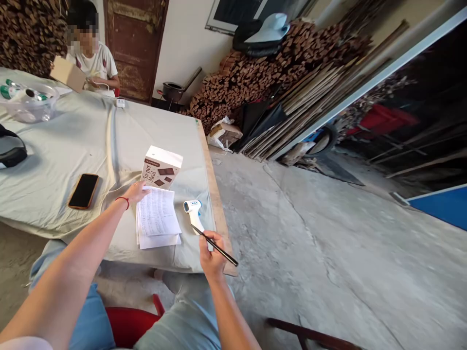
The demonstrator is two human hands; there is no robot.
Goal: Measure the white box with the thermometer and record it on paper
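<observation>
My right hand (212, 255) is closed around a black pen (224, 253), its tip pointing up and left, over the table's right edge. Just beyond the pen tip lies a white and blue infrared thermometer (193, 210). My left hand (137, 192), with a red string at the wrist, has its fingers closed at the upper left corner of a stack of paper sheets (158, 214) covered in writing. Right behind those fingers stands a white and brown "Super Meal" box (160, 167); whether they touch it I cannot tell.
A smartphone (83, 191) lies left of my forearm on the cloth-covered table (156, 121). A clear plastic tub (36, 104) and a black strapped item (12, 148) are farther left. Across the table another person (97, 63) holds a cardboard box (68, 74). Stacked firewood (233, 78) lines the wall.
</observation>
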